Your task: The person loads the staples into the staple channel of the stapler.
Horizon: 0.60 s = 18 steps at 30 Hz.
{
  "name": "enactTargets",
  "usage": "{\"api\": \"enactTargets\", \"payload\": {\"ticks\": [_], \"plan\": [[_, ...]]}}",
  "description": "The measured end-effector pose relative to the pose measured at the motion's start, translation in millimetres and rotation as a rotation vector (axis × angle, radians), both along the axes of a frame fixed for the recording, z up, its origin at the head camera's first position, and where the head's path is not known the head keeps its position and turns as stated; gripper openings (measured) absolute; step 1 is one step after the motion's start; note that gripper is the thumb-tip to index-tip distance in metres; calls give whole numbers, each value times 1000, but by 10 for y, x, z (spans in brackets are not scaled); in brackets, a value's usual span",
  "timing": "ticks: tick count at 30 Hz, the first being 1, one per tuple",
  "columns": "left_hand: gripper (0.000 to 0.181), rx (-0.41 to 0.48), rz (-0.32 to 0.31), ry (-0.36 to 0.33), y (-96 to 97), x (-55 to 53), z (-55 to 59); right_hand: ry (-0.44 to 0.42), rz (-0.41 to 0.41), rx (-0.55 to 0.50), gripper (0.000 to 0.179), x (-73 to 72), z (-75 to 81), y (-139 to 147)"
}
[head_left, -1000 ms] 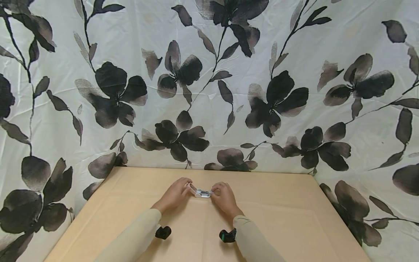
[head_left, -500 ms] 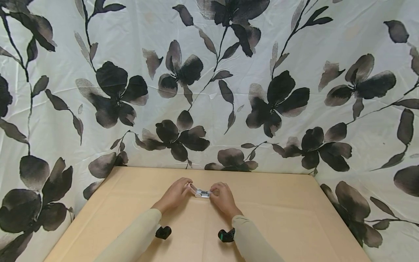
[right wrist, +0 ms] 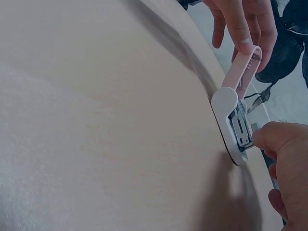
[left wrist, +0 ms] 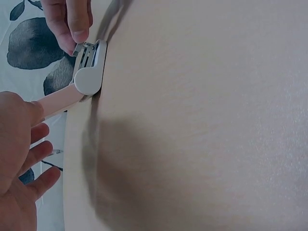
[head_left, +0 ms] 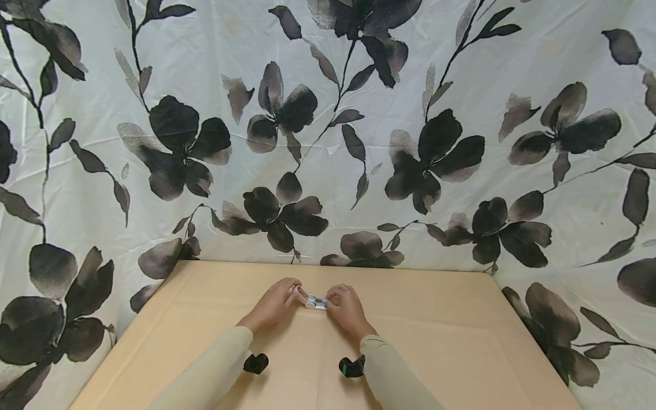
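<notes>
An opened stapler (head_left: 315,303) with a pink top arm and white base stands between my hands, low over the table. My left hand (head_left: 275,303) pinches the end of the raised pink arm (left wrist: 60,102) between thumb and finger, its other fingers spread loosely. The metal staple channel (right wrist: 240,127) is exposed on the white base (right wrist: 224,110). Beside its far end, my right hand (head_left: 351,310) pinches a small silver strip of staples (right wrist: 254,127), mostly hidden by the fingertips. Those fingertips are right at the channel's edge.
The pale tan table (head_left: 435,341) spreads around the hands. A white cloth with dark flowers (head_left: 205,57) hangs behind its back edge and along the sides. Black wrist cameras (head_left: 255,364) sit under both wrists.
My right hand has shifted slightly left, closer to the stapler, covering more of the base's end. The left hand and the raised pink arm have stayed in place.
</notes>
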State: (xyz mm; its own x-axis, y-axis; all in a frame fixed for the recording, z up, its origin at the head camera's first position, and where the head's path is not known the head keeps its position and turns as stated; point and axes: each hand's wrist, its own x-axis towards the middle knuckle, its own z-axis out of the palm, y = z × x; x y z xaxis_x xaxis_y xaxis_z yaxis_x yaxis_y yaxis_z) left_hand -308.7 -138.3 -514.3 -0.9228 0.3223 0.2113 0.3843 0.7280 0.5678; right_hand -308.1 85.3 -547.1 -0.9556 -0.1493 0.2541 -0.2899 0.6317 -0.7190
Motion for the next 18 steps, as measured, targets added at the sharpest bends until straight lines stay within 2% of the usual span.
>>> {"api": "enactTargets", "payload": {"ticks": [5, 18], "plan": [[23, -15, 6, -9, 5, -6, 2, 28, 10, 17, 5, -14, -16, -8], [23, -16, 12, -14, 8, -13, 6, -16, 32, 14, 4, -19, 17, -45]]}}
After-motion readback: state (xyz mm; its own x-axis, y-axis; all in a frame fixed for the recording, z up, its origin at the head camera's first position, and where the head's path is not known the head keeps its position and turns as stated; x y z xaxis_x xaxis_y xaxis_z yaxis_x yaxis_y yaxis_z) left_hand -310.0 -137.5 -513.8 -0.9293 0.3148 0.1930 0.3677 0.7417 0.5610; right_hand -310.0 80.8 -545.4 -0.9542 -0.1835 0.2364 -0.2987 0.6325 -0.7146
